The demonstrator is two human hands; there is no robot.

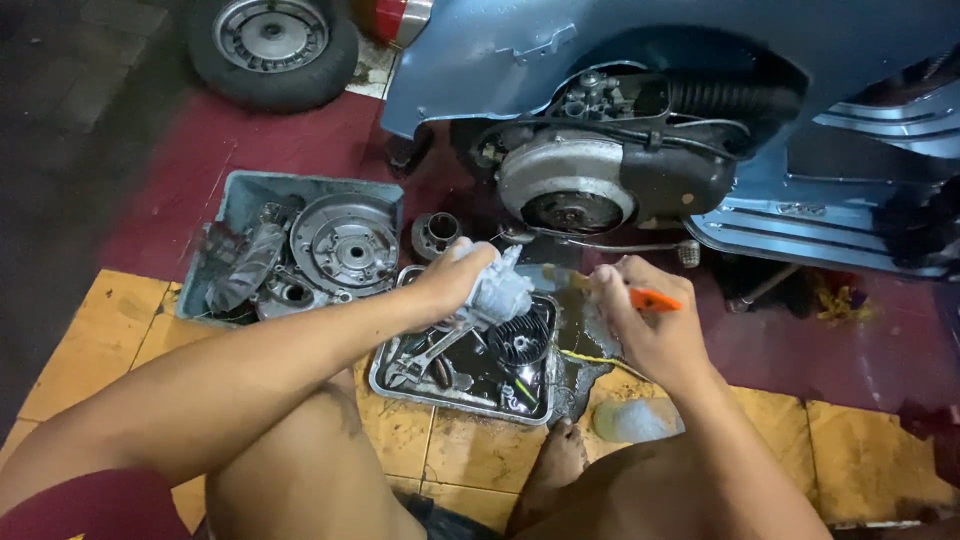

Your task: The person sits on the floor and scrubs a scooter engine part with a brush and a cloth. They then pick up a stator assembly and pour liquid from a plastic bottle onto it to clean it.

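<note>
Parts count around the scooter

Two trays: a metal tray (pixel 400 385) below the fingers (pixel 470 262) and a grey bin (pixel 240 195) left of them; one wheel (pixel 270 40) far above; one blue scooter (pixel 600 40); one orange-handled tool (pixel 652 299).

Both bare forearms reach forward from the lower corners, converging toward the middle. Left hand (pixel 455 280) curled shut in a firm grasp, wrist bent slightly inward, knuckles up. Right hand (pixel 645 325) held a bit lower and apart from it, fingers (pixel 610 290) pinched together, thumb on top. Bare knees and one foot below.
</note>
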